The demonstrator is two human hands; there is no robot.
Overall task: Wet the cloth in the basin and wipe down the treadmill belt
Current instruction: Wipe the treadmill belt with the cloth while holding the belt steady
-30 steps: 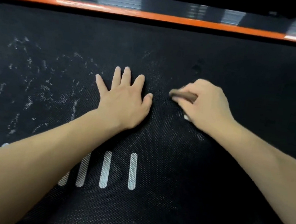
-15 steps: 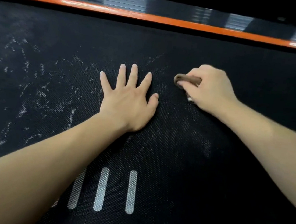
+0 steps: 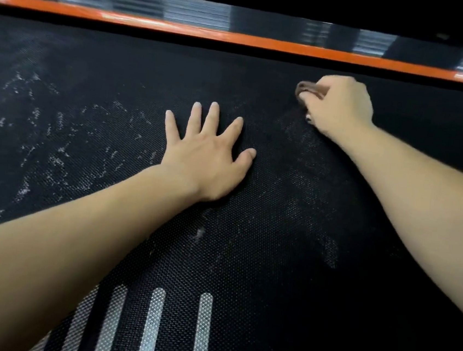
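step: wipe belt (image 3: 352,316) | right hand (image 3: 337,106) grips cloth (image 3: 308,88) near orange rail (image 3: 239,39) | left hand (image 3: 206,158) flat, fingers spread | next: streaks (image 3: 55,156) farther from rail

The cloth (image 3: 308,87) is mostly hidden inside the right grip (image 3: 337,106); only a blurred brown fold shows. The left forearm (image 3: 74,244) covers some white stripes (image 3: 153,324), which the near edge cuts off. The far orange rail (image 3: 239,39) is blurred.

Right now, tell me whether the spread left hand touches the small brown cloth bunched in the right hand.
Apart. The head view shows bare black treadmill belt between the left hand and the small brown cloth gripped by the right hand.
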